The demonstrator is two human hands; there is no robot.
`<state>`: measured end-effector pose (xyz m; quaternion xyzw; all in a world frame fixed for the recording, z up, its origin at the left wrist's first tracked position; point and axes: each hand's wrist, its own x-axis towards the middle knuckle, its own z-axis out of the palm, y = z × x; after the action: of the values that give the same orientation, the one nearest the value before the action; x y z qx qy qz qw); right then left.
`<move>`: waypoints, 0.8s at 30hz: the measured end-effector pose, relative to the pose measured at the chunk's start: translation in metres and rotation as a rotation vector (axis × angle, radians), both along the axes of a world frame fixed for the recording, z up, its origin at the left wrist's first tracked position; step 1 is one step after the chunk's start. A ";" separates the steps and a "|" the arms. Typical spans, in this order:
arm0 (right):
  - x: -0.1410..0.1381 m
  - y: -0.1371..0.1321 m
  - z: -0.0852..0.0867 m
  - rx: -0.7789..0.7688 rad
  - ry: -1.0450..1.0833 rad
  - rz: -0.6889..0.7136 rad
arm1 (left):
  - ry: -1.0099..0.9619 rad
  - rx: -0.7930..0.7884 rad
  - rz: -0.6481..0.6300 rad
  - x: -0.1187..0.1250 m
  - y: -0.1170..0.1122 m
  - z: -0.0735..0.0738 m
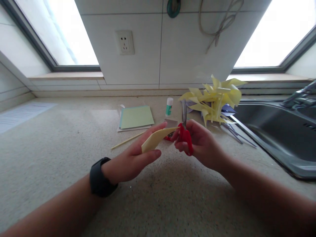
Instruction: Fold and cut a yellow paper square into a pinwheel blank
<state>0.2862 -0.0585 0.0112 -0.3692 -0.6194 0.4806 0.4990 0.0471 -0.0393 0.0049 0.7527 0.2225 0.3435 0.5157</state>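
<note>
The left hand (pixel 129 164) is holding the yellow paper (pixel 155 139) between thumb and fingers (pixel 148 131), ideally gently to avoid creasing, while the right hand (pixel 203 144) is grasping red-handled scissors (pixel 183 132).

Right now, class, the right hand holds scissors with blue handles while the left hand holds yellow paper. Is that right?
Not the colour: the head view shows the scissors have red handles. The rest stands.

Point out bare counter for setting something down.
Free: counter between the printed sheet and paper stack; also the near strip between the forearms. Crowded: by the sink, with yellow paper pieces, and the middle, with glue stick, left hand and right hand.
</note>
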 end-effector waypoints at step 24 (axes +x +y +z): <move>-0.025 0.004 -0.007 -0.081 0.273 -0.140 | 0.144 0.391 0.028 0.016 -0.006 -0.003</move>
<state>0.2612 -0.0548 0.0042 -0.3626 -0.4987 0.5151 0.5954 0.0633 -0.0457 0.0015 0.8578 0.1984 0.3326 0.3379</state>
